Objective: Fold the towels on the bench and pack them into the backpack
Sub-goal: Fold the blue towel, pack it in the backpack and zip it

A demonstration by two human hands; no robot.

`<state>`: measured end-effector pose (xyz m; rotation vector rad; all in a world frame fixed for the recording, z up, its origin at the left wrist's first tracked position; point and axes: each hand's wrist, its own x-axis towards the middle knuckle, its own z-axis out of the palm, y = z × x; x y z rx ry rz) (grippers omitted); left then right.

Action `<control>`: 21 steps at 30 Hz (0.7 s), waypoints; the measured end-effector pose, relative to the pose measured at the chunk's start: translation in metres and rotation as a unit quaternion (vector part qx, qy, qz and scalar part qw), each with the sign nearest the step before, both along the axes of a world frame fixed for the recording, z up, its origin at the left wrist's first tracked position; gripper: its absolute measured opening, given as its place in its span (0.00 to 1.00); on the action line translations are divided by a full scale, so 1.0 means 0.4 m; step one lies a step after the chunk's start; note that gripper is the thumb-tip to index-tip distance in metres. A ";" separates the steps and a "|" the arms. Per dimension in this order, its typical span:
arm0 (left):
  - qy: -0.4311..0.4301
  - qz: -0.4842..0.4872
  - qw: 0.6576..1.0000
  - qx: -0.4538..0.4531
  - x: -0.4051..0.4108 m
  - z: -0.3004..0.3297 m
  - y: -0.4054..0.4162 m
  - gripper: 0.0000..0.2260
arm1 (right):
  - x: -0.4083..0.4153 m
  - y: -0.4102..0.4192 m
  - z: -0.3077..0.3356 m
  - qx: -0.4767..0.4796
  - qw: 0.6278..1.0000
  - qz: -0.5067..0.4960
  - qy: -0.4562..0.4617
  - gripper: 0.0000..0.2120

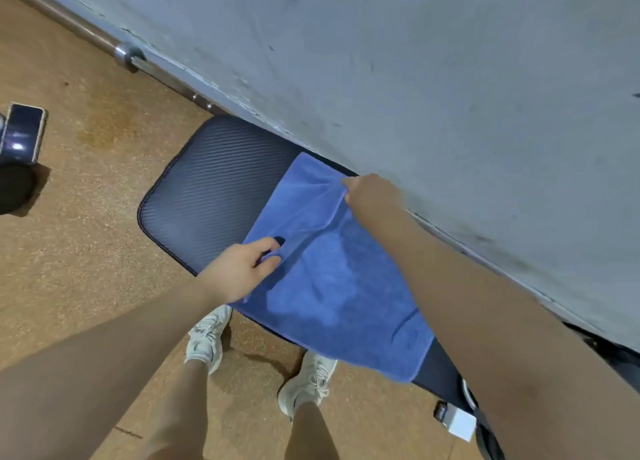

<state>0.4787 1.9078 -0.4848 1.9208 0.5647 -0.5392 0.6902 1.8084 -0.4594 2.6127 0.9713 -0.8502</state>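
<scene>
A blue towel (332, 279), soft and short-piled like microfibre, lies spread over the padded worktop (214, 196), whose dark cover is ribbed with fine diagonal lines and has rounded corners. The towel covers most of the pad; the ribbed end beyond the towel's far edge is bare, and the towel's near corner hangs over the pad's edge above two pale lace-up shoes (207, 338).

The left hand (242, 269) pinches the towel's near edge between thumb and curled fingers, raising a small fold. The right hand (370, 193) grips the far edge of the towel next to the grey scuffed wall (450, 79), fingers curled under so they are mostly hidden; a ridge of cloth runs between the two hands.

The floor (86, 234) beside the worktop is speckled tan. Well away from the towel, at the frame's edge, a dark rounded object (17, 155) is cut off and hard to identify. Past the towel's near corner a small white block (459, 421) sits partly behind the right forearm
</scene>
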 end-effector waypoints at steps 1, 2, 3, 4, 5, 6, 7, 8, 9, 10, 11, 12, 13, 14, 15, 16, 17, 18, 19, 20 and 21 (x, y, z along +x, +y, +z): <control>0.007 -0.007 1.000 -0.014 0.016 0.004 -0.050 0.07 | 0.010 -0.058 0.000 0.018 0.999 -0.024 0.017 0.12; 0.016 -0.013 0.999 -0.031 0.030 0.009 -0.104 0.08 | 0.016 -0.117 0.000 0.045 0.997 -0.049 0.044 0.13; 0.025 -0.020 0.998 -0.047 0.044 0.013 -0.159 0.08 | 0.019 -0.173 -0.002 0.085 0.991 -0.078 0.073 0.14; 0.033 -0.029 0.997 -0.063 0.057 0.015 -0.213 0.09 | 0.020 -0.228 -0.002 0.125 0.981 -0.109 0.098 0.15; 0.042 -0.038 0.995 -0.077 0.070 0.019 -0.266 0.09 | 0.020 -0.279 -0.004 0.161 0.971 -0.135 0.112 0.17; 0.051 -0.047 0.994 -0.088 0.083 0.023 -0.317 0.09 | 0.019 -0.327 -0.004 0.185 0.963 -0.156 0.119 0.19; 0.063 -0.057 0.992 -0.097 0.095 0.025 -0.365 0.09 | 0.017 -0.372 -0.005 0.201 0.956 -0.175 0.126 0.20; 0.074 -0.067 0.989 -0.107 0.106 0.025 -0.409 0.09 | 0.015 -0.415 -0.001 0.212 0.946 -0.201 0.140 0.20; 0.085 -0.073 0.986 -0.120 0.118 0.025 -0.450 0.10 | 0.013 -0.453 0.002 0.226 0.931 -0.240 0.156 0.19; 0.093 -0.077 0.984 -0.134 0.128 0.025 -0.489 0.11 | 0.014 -0.490 0.002 0.242 0.915 -0.277 0.167 0.17; 0.100 -0.079 0.980 -0.151 0.138 0.024 -0.525 0.12 | 0.018 -0.523 -0.003 0.262 0.899 -0.313 0.162 0.15; 0.110 -0.082 0.976 -0.169 0.147 0.021 -0.559 0.12 | 0.022 -0.556 -0.010 0.279 0.887 -0.341 0.137 0.15; 0.122 -0.088 0.971 -0.184 0.157 0.017 -0.591 0.12 | 0.027 -0.590 -0.023 0.290 0.878 -0.366 0.103 0.14; 0.131 -0.100 0.967 -0.194 0.166 0.012 -0.622 0.11 | 0.031 -0.622 -0.035 0.298 0.869 -0.387 0.073 0.12; 0.134 -0.116 0.964 -0.200 0.174 0.006 -0.651 0.10 | 0.035 -0.651 -0.048 0.309 0.854 -0.415 0.057 0.12; 0.133 -0.137 0.961 -0.199 0.182 0.001 -0.677 0.09 | 0.039 -0.677 -0.062 0.315 0.835 -0.448 0.058 0.15; 0.128 -0.161 0.959 -0.194 0.190 -0.002 -0.699 0.08 | 0.044 -0.702 -0.079 0.316 0.817 -0.477 0.070 0.19; 0.134 -0.175 0.957 -0.186 0.195 -0.017 -0.712 0.08 | 0.047 -0.723 -0.096 0.310 0.806 -0.496 0.090 0.24; 0.152 -0.175 0.957 -0.173 0.198 -0.034 -0.716 0.10 | 0.047 -0.739 -0.120 0.298 0.800 -0.509 0.112 0.28; 0.169 -0.165 0.959 -0.155 0.201 -0.055 -0.709 0.11 | 0.046 -0.753 -0.147 0.283 0.794 -0.522 0.132 0.31; 0.170 -0.153 0.965 -0.127 0.207 -0.078 -0.694 0.14 | 0.048 -0.764 -0.179 0.273 0.785 -0.538 0.142 0.31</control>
